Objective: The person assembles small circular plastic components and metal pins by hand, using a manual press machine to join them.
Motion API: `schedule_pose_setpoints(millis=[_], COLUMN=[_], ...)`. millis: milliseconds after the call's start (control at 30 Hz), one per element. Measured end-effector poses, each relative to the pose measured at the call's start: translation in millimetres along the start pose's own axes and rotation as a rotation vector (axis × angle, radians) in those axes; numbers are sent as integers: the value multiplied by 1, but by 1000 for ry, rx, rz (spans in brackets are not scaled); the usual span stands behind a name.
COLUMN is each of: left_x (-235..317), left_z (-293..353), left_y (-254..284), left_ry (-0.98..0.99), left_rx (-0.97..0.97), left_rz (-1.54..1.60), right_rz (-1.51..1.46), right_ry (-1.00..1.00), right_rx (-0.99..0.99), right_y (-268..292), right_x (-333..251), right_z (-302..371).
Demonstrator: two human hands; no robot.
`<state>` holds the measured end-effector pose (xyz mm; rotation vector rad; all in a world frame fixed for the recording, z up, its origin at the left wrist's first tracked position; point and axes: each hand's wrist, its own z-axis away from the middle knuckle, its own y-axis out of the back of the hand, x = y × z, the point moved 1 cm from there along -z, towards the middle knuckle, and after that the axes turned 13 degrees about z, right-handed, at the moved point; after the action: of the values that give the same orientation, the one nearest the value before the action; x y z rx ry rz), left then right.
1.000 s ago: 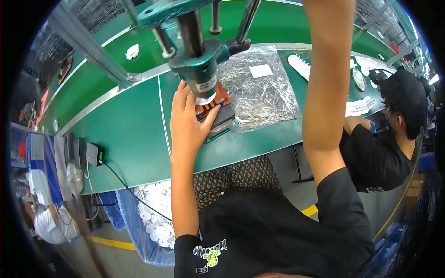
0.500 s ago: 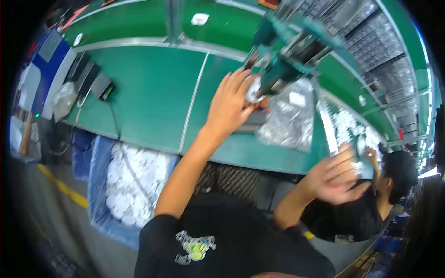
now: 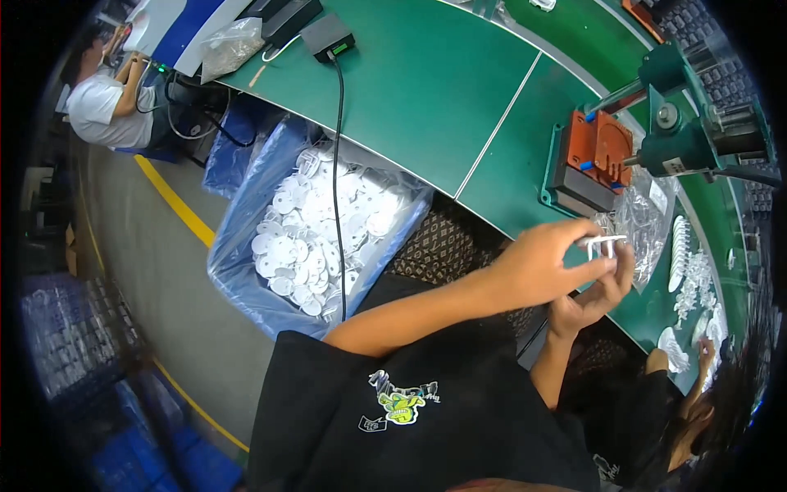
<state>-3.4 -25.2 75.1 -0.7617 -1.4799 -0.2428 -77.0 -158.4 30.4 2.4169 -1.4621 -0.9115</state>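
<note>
A small white plastic part (image 3: 602,240) with a flat top and short legs is pinched between the thumb and fingers of my left hand (image 3: 551,261). My right hand (image 3: 597,300) is cupped just below, its curled fingers against the part's legs. Both hands are together in front of the bench's near edge. Beyond them stands a green bench press (image 3: 672,135). An orange fixture (image 3: 600,148) on a dark block sits at its base, with no white disc on it.
A blue-lined bin (image 3: 238,254) of white discs (image 3: 316,234) stands below the bench (image 3: 410,90) at left. A black cable (image 3: 339,164) hangs across it. Clear plastic bags (image 3: 652,217) and white parts (image 3: 697,283) lie at right, near a co-worker's hand (image 3: 707,354).
The view has swung left. My left hand has come away from the press fixture toward me, and my right hand has left the lever's side to meet it at the white part.
</note>
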Motion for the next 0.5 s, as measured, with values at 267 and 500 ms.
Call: schedule_pose_setpoints(millis=[267,500], left_x=[-15,11], left_z=[25,37], left_y=[-2,20], left_ry=[98,-76], left_rx=[-36,-130], left_rz=[78,-466], right_rz=[208,183], right_ry=[-129,-318], right_rx=[-80,-89], right_y=[1,28], right_x=[-12,20], right_z=[16,24])
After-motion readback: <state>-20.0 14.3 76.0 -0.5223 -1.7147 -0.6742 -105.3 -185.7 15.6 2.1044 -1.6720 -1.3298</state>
